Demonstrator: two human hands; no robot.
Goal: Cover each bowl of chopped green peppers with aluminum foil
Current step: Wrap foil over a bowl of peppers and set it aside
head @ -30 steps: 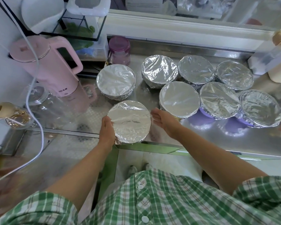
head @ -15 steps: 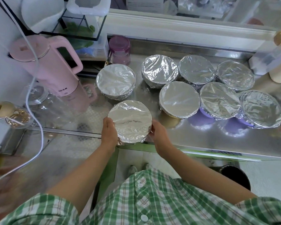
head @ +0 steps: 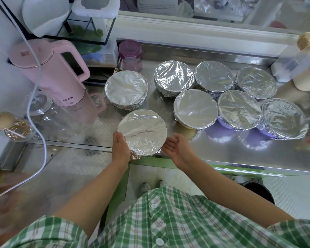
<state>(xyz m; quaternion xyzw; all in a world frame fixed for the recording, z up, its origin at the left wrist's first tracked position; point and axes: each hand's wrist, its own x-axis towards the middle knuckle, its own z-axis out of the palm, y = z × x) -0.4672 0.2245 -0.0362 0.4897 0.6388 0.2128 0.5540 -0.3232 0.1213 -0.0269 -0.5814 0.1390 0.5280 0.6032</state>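
Head-worn view, steeply downward (close)

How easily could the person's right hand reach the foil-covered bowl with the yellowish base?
Probably easily. The right hand is open and empty, and only bare counter lies between it and the yellowish bowl. The left hand alone holds the near bowl.

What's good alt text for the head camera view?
A person's left hand holds the nearest foil-covered bowl at the edge of a steel counter, right hand open beside it. Seven more covered bowls sit behind; a pink kettle stands left.
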